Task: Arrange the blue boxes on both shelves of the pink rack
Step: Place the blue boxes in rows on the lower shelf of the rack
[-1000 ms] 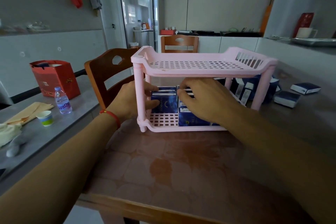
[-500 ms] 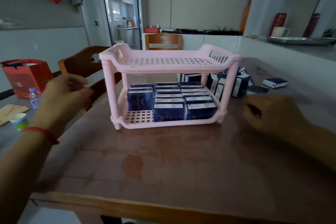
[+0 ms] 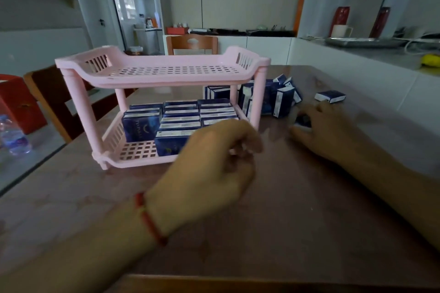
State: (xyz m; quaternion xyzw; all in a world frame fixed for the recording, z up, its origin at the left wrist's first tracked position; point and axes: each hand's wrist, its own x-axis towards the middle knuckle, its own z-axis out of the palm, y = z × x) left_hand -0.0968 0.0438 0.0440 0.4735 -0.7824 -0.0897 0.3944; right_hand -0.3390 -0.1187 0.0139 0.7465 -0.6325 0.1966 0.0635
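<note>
The pink rack [image 3: 164, 71] stands on the brown table [image 3: 285, 209] with two shelves; its top shelf is bare, its lower shelf holds blue boxes [image 3: 181, 116] in three rows, the exact count hidden behind the left hand; a loose cluster of boxes [image 3: 273, 100] stands on the table behind the rack's right post, too jumbled to count, and one single box [image 3: 330, 96] lies flat further right; the left hand [image 3: 214, 162], blurred, hangs before the rack's front right corner, fingers loosely curled on nothing visible; the right hand [image 3: 331, 128] lies low over the table, fingertips round a small dark box [image 3: 302, 122], the grip too blurred to judge
</note>
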